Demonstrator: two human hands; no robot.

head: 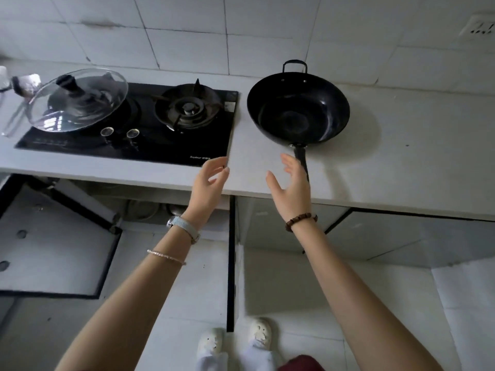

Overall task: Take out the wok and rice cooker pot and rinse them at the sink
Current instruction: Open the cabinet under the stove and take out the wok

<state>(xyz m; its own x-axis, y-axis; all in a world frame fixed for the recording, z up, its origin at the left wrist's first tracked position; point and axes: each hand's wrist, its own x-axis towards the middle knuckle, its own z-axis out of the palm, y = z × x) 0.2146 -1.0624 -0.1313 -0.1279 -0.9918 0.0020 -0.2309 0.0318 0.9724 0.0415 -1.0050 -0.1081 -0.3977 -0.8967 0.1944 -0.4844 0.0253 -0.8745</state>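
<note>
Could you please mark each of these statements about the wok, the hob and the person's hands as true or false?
1. The wok sits on the counter to the right of the gas hob. True.
2. The right hand is gripping the wok's long handle. False: it is open, fingers spread, beside the handle.
3. A glass lid rests over the hob's left burner. True.
4. The wok holds food. False: its inside looks empty.
5. The left hand holds the lid. False: it is open and empty near the counter's front edge.
6. The hob's right burner is uncovered. True.
</note>
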